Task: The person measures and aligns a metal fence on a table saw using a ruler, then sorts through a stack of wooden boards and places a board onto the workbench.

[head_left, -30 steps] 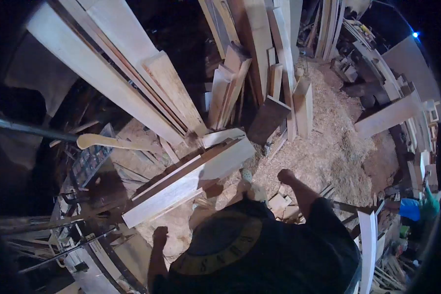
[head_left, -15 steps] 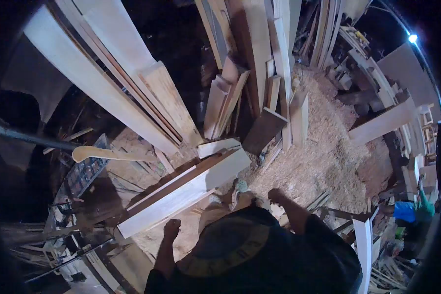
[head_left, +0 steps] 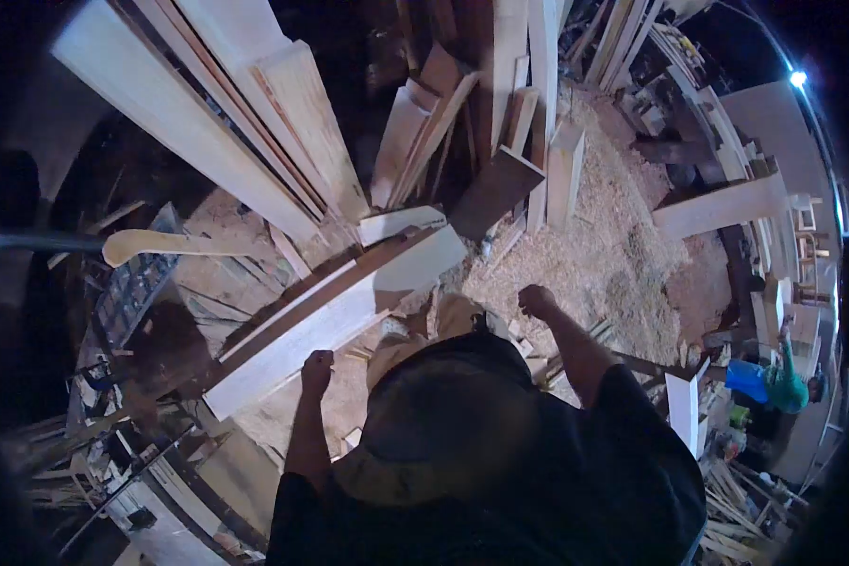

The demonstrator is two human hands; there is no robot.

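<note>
My left hand (head_left: 318,368) hangs in front of me with its fingers curled in, nothing visible in it. Nearest to it lies a long pale board (head_left: 316,335), part of a low stack of planks, and I see a gap of ground between hand and board at the near side. My right hand (head_left: 538,300) is held out over the sawdust (head_left: 613,255), its fingers also curled and nothing showing in them. Below it, short wood strips (head_left: 575,344) lie on the ground. My feet are largely hidden by my body and dark shirt.
Tall planks (head_left: 193,123) lean at the upper left, and more boards (head_left: 509,75) stand ahead. A dark panel (head_left: 497,193) tilts among them. A curved wooden piece (head_left: 160,245) juts out at left. At right are a wide board (head_left: 722,205) and a person in green (head_left: 788,387).
The view has tipped, so boards and ground sit higher in the frame. My right hand has come forward and out from my body; my left arm also shows farther forward. Both hands stay curled.
</note>
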